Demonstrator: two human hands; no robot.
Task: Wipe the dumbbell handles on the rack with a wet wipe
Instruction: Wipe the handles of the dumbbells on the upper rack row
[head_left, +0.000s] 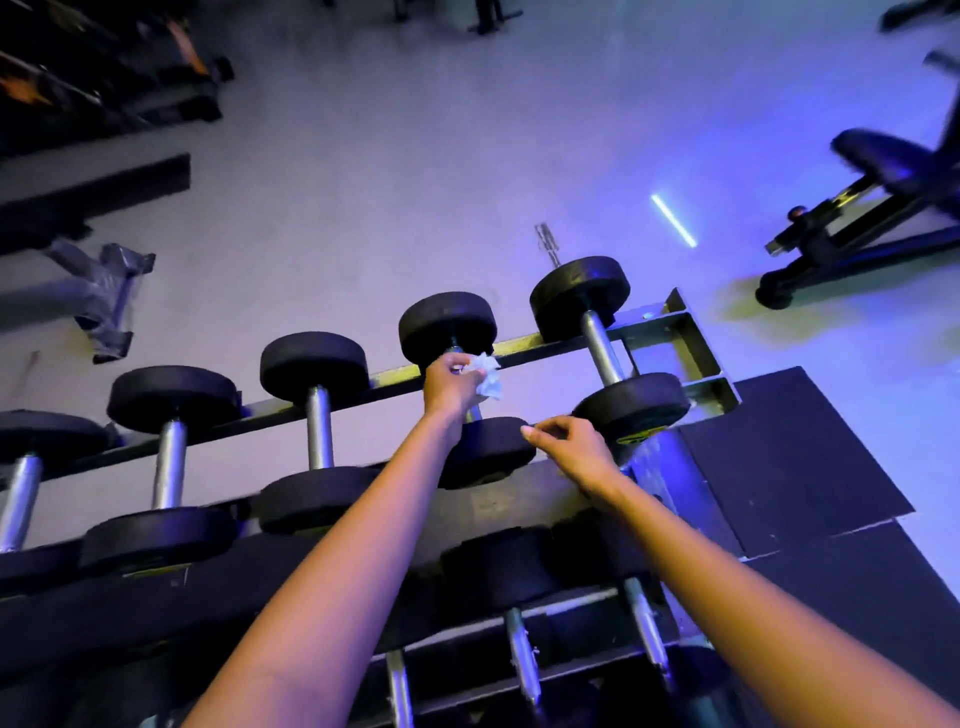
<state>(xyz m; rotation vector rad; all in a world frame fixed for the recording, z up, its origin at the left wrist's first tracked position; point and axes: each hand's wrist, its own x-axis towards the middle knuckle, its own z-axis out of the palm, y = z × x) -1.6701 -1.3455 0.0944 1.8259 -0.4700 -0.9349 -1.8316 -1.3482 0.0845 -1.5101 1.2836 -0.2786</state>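
On the top tier of the yellow-green steel rack (670, 325), the left hand (452, 384) is clamped round a crumpled white wet wipe (487, 376), pressing it to the chrome handle of a black round-headed dumbbell (447, 325). The wipe looks limp and slick, the dumbbell heavy and unlikely to roll, so mid-bar is the place to grip. At four o'clock the right hand (571, 447), fingers loosely curled and holding nothing, touches the near head. A neighbouring black dumbbell (582, 296) crowds in at two o'clock.

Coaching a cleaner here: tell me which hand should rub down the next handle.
Left. The left hand grips the wipe against a dumbbell handle; the right hand holds nothing, beside the weight.
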